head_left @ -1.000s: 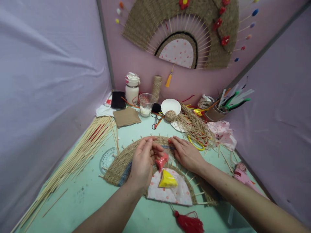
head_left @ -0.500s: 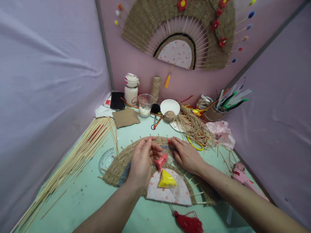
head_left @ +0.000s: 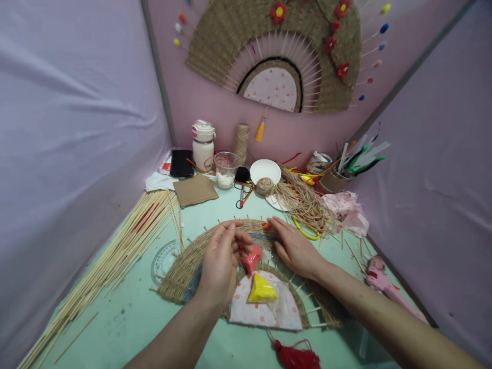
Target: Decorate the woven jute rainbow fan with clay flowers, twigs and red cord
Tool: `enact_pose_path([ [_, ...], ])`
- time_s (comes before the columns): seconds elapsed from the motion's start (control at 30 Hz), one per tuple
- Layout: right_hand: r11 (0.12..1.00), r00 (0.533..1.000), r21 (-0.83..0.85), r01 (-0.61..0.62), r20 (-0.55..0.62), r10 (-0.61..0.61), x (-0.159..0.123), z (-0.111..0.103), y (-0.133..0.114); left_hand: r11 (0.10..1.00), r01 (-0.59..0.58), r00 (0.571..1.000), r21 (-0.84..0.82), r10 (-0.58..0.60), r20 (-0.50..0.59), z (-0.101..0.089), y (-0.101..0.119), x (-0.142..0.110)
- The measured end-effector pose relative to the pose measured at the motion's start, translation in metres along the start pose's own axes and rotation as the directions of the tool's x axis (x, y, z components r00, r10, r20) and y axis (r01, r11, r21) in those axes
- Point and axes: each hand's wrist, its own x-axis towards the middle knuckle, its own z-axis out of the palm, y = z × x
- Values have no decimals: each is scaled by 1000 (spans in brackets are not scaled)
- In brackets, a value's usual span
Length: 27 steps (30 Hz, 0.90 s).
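Observation:
A half-round woven twine fan [head_left: 180, 271] with a blue band lies on the table under both hands. My left hand [head_left: 221, 256] hovers over its left half, fingers loosely curled and apart, with nothing visible in them. My right hand [head_left: 295, 246] rests on the fan's upper right, fingers stretched out, their tips beside a small red and yellow piece [head_left: 265, 225] near the rim. Between the hands lies a plastic bag of red clay-like material [head_left: 252, 260]. A yellow bag [head_left: 262, 288] sits on the fan's dotted cloth centre [head_left: 246, 312].
Thin sticks [head_left: 115, 246] spread along the left, near a protractor [head_left: 163, 261]. Behind stand a bottle [head_left: 203, 146], a clear cup [head_left: 226, 171] and loose twine [head_left: 303, 197]. On the right lies a pink glue gun [head_left: 392, 289]. A red tassel [head_left: 295, 354] lies in front.
The whole view has shifted slightly, so the scene sits a little further left and lower. My right fingertips have drawn back slightly, showing more of the small red and yellow piece.

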Motion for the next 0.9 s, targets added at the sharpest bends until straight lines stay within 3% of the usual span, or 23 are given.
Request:
enact_pose_path([
  [0.3, 998, 995, -56, 30, 98, -25, 4, 2, -5, 1000, -9, 1000, 23, 9, 5, -1, 0, 2],
  [0.7, 1000, 999, 16, -19, 39, 19, 2, 1, -4, 1000, 14, 1000, 23, -14, -2, -1, 0, 2],
  [0.9, 1000, 995, -16, -4, 104, 5, 5, -2, -8, 1000, 10, 1000, 22, -10, 7, -1, 0, 2],
])
